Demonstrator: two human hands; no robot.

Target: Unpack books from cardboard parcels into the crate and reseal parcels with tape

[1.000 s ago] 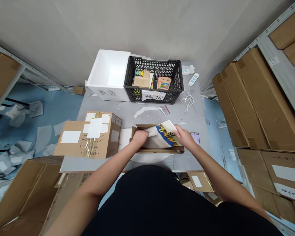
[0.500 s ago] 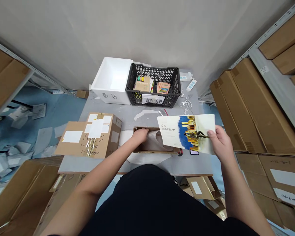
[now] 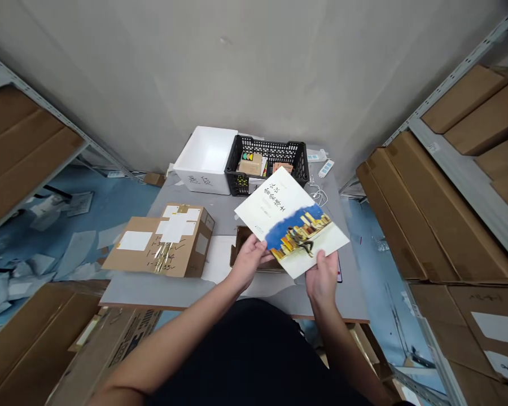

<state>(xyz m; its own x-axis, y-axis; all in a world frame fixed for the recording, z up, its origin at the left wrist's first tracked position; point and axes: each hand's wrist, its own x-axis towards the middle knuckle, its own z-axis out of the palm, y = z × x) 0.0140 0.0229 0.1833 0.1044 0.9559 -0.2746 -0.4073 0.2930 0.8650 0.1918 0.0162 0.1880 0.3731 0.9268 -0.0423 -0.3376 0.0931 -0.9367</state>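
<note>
A thin white picture book (image 3: pixel 275 203), its cover painted with a yellow city skyline on blue, is tilted in front of me between both hands. My left hand (image 3: pixel 250 256) grips its lower left edge, thumb on top. My right hand (image 3: pixel 323 276) pinches the lower right edge, thumb on the cover. Beneath the book stands an open cardboard box (image 3: pixel 238 243), mostly hidden by the book and my left hand. A phone (image 3: pixel 339 270) shows only its edge beside my right hand.
A taped carton (image 3: pixel 195 242) with labels and handwriting stands left on the grey table (image 3: pixel 152 290). At the back are a white foam box (image 3: pixel 214 149) and a black crate (image 3: pixel 298 169) holding booklets. Shelves with cartons (image 3: pixel 444 208) flank the right side.
The book has swung left and turned at an angle over the box. My left hand has come out of the box and taken hold of the book. My view has shifted slightly.
</note>
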